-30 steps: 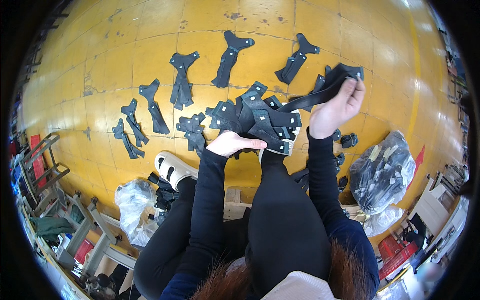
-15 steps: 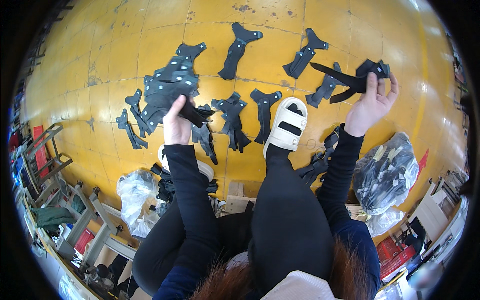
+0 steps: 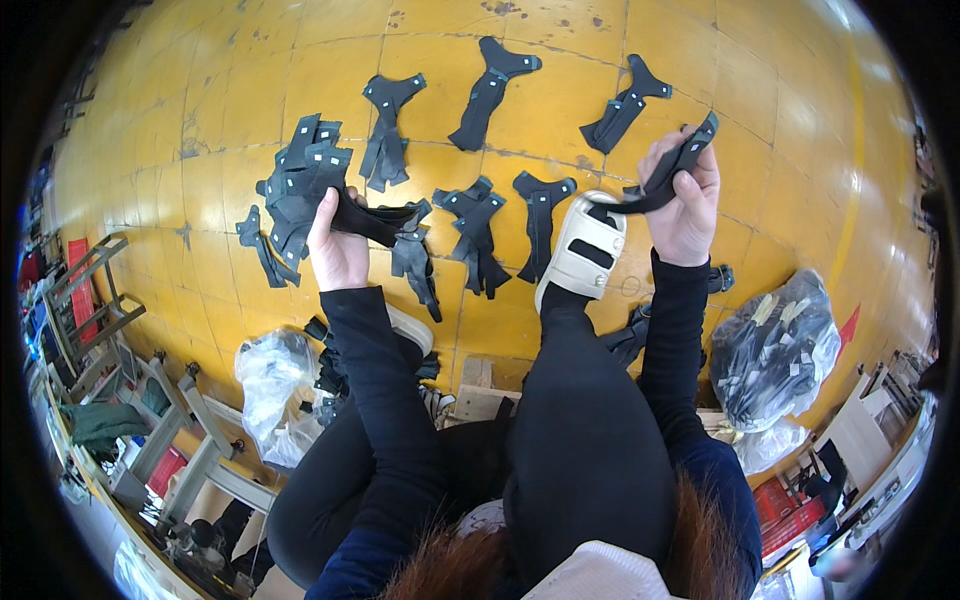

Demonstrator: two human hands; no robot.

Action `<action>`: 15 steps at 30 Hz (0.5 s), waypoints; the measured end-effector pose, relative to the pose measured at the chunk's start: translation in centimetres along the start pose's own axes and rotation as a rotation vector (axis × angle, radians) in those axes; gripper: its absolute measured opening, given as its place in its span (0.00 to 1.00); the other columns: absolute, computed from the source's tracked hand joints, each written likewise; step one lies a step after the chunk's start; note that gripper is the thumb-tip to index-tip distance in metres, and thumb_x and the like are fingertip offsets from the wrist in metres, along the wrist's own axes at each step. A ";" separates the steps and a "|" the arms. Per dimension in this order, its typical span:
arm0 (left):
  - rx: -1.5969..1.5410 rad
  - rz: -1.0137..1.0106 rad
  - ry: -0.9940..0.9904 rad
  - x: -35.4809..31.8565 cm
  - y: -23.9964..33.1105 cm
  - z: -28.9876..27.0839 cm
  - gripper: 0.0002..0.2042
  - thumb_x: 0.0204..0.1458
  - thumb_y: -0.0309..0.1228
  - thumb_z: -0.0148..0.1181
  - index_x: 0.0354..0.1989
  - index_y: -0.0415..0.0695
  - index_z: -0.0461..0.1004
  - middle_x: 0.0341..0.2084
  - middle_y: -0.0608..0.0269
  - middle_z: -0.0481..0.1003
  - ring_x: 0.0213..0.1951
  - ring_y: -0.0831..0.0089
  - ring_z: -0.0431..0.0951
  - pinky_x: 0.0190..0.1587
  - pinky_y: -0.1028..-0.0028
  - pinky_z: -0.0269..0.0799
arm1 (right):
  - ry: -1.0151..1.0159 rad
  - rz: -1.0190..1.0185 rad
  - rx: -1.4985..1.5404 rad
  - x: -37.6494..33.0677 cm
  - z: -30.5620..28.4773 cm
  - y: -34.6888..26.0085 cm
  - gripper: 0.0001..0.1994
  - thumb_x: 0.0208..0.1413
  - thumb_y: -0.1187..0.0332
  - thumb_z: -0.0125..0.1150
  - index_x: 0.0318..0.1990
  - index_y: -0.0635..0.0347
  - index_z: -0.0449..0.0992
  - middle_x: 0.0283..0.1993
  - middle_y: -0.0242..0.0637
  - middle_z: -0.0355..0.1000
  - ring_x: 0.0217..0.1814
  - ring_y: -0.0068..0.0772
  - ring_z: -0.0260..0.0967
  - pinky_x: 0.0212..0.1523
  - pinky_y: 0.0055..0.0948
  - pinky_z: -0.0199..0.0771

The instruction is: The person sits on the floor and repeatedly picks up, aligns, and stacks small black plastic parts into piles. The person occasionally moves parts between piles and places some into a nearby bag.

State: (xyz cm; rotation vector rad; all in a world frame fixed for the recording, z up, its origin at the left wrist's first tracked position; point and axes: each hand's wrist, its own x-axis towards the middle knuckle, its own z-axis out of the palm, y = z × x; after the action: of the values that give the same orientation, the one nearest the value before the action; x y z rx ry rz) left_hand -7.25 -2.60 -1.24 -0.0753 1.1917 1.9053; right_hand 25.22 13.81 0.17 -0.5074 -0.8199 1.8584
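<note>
A white sandal (image 3: 585, 250) rested on the yellow floor (image 3: 790, 150) between the hands. The left hand (image 3: 338, 250) was clamped on a stack of black cutouts (image 3: 305, 180); the right hand (image 3: 685, 205) gripped one black strip (image 3: 668, 175), held well apart. Beyond, more cutouts (image 3: 490, 85) lay spread on the floor.

Cut pieces (image 3: 495, 92) lie on the floor (image 3: 780, 120) beyond the sandal (image 3: 583, 250).

The flat black cut pieces of matt, leather-like sheet (image 3: 476, 236) look limp and dull. The yellow painted floor (image 3: 330, 60) is glossy but scuffed and chipped. The white slip-on sandal (image 3: 581, 250) seems smooth moulded plastic. The clear plastic bag (image 3: 775, 345) is crinkled and shiny.
</note>
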 end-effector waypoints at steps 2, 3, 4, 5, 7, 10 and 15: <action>-0.007 0.009 -0.007 0.0 0.1 -0.6 0.11 0.54 0.26 0.57 0.44 0.37 0.69 0.38 0.59 0.72 0.39 0.70 0.70 0.46 0.73 0.68 | 0.025 0.157 -0.016 -0.8 0.9 0.4 0.25 0.48 0.72 0.63 0.55 0.62 0.64 0.47 0.40 0.69 0.48 0.31 0.67 0.46 0.29 0.71; -0.005 0.011 -0.006 -0.1 0.1 -0.6 0.11 0.54 0.26 0.57 0.44 0.37 0.69 0.38 0.58 0.72 0.39 0.70 0.70 0.46 0.73 0.68 | -0.013 0.253 -0.090 -1.1 1.5 0.8 0.26 0.45 0.73 0.63 0.55 0.63 0.64 0.46 0.39 0.69 0.48 0.31 0.67 0.45 0.28 0.70; -0.007 0.011 -0.008 -0.1 0.1 -0.5 0.11 0.54 0.26 0.57 0.44 0.36 0.69 0.38 0.58 0.72 0.39 0.70 0.69 0.46 0.73 0.68 | -0.083 0.381 -0.086 -1.5 1.5 1.5 0.27 0.44 0.73 0.64 0.55 0.63 0.64 0.46 0.39 0.69 0.48 0.29 0.67 0.46 0.26 0.70; -0.016 0.018 -0.020 0.0 0.0 -0.4 0.11 0.54 0.26 0.57 0.44 0.37 0.69 0.37 0.58 0.72 0.40 0.70 0.69 0.46 0.73 0.67 | -0.154 0.509 -0.080 -2.1 1.3 2.7 0.28 0.44 0.73 0.65 0.55 0.63 0.63 0.46 0.38 0.70 0.48 0.28 0.67 0.46 0.25 0.69; -0.031 0.033 -0.034 0.1 0.1 -0.8 0.10 0.55 0.26 0.56 0.44 0.37 0.69 0.37 0.59 0.71 0.40 0.71 0.69 0.46 0.73 0.67 | -0.287 0.720 -0.097 -3.7 2.1 5.3 0.28 0.45 0.78 0.64 0.56 0.62 0.64 0.49 0.33 0.70 0.49 0.22 0.67 0.51 0.23 0.67; -0.035 0.030 -0.045 -0.1 0.5 -1.1 0.10 0.55 0.26 0.56 0.44 0.37 0.69 0.37 0.59 0.72 0.39 0.71 0.70 0.45 0.72 0.67 | -0.393 1.001 0.102 -5.7 3.6 8.3 0.26 0.52 0.79 0.57 0.60 0.60 0.62 0.53 0.31 0.69 0.51 0.19 0.66 0.51 0.20 0.66; -0.020 0.018 -0.029 -0.5 0.6 -0.1 0.10 0.54 0.26 0.56 0.44 0.38 0.70 0.36 0.60 0.72 0.39 0.70 0.71 0.45 0.72 0.68 | -0.211 1.047 -0.525 -6.9 -3.7 13.2 0.18 0.53 0.77 0.56 0.52 0.54 0.69 0.41 0.22 0.72 0.38 0.10 0.66 0.35 0.14 0.65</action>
State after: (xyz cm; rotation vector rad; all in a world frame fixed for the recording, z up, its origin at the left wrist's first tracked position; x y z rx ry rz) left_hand -7.37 -3.14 -0.64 -0.0475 1.1579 1.9282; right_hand 22.28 5.13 -12.11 -1.2605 -1.3540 2.6629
